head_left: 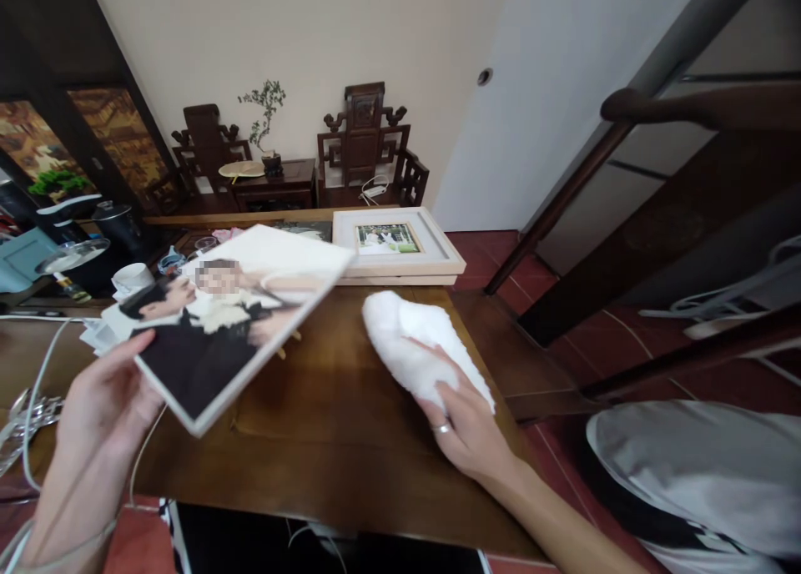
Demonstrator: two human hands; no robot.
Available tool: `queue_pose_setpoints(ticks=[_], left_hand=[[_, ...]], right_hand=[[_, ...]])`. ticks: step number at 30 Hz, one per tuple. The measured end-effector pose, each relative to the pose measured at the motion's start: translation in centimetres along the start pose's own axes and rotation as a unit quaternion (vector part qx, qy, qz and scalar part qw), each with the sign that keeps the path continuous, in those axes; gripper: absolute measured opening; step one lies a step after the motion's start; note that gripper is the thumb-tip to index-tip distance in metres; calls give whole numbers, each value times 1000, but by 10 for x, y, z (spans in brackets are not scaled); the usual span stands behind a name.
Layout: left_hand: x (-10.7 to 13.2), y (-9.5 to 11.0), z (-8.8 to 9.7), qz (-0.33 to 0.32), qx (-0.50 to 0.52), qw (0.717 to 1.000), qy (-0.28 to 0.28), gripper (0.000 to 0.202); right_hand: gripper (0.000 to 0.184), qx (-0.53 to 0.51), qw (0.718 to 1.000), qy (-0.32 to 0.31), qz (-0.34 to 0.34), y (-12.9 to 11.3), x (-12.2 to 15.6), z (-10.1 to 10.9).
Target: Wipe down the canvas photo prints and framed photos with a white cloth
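My left hand [116, 390] grips the lower left edge of a photo panel [231, 332], its thumb on the front. The panel is tilted above the wooden table and shows two people, one in a dark suit. On the right, my right hand [460, 415], with a ring on one finger, is closed on a bunched white towel [406, 336] at the table's right side. Beyond the towel lies a pale picture frame [447, 253] with a smaller photo in it. Part of the left hand's fingers is hidden behind the panel.
A white cup [133, 280], a black pot [116, 222] and a cable [43, 382] are at the left of the wooden table [313, 424]. Dark carved chairs [365, 140] and a potted bonsai [268, 123] stand by the wall. A grey-white cushion [694, 465] is at lower right.
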State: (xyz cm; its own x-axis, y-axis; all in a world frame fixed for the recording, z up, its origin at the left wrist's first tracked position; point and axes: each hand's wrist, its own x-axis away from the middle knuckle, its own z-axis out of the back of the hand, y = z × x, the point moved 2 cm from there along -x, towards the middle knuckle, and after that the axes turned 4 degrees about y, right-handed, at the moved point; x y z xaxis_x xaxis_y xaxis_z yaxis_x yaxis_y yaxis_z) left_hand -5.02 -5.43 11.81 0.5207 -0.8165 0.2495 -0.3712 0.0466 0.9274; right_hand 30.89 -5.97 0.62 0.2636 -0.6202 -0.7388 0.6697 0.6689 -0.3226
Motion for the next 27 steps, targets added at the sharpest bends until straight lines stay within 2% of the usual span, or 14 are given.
queue_pose_setpoints(ticks=[1, 2, 6, 7, 9, 11, 14, 15, 20, 27], left_hand=[[-4, 5, -14, -21, 32, 999, 12, 35], [-9, 8, -30, -41, 58, 997, -1, 33], [-49, 6, -85, -103, 114, 984, -94, 29], [-63, 2, -95, -96, 123, 982, -105, 28], [-89, -9, -110, -33, 145, 981, -121, 24], [-111, -22, -123, -3, 148, 981, -128, 23], [-132, -45, -139, 89, 186, 971, -118, 24], [-137, -51, -144, 98, 190, 970, -113, 25], [-150, -75, -159, 114, 200, 968, -99, 30], [-161, -88, -160, 131, 188, 969, -88, 27]], right_hand=[[21, -4, 999, -26, 23, -2, -2, -2], [20, -4, 998, -52, 41, -5, -3, -4], [18, 4, 988, -138, 70, -13, -5, -11], [20, 2, 986, -149, 77, -15, -4, -13], [22, -5, 983, -162, 85, -16, -4, -15], [23, -9, 982, -171, 80, -17, -3, -17], [22, -10, 979, -192, 64, -16, -4, -18], [22, -11, 978, -199, 61, -16, -5, -18], [23, -14, 972, -230, 54, -16, -8, -15], [24, -16, 969, -240, 48, -15, -7, -16]])
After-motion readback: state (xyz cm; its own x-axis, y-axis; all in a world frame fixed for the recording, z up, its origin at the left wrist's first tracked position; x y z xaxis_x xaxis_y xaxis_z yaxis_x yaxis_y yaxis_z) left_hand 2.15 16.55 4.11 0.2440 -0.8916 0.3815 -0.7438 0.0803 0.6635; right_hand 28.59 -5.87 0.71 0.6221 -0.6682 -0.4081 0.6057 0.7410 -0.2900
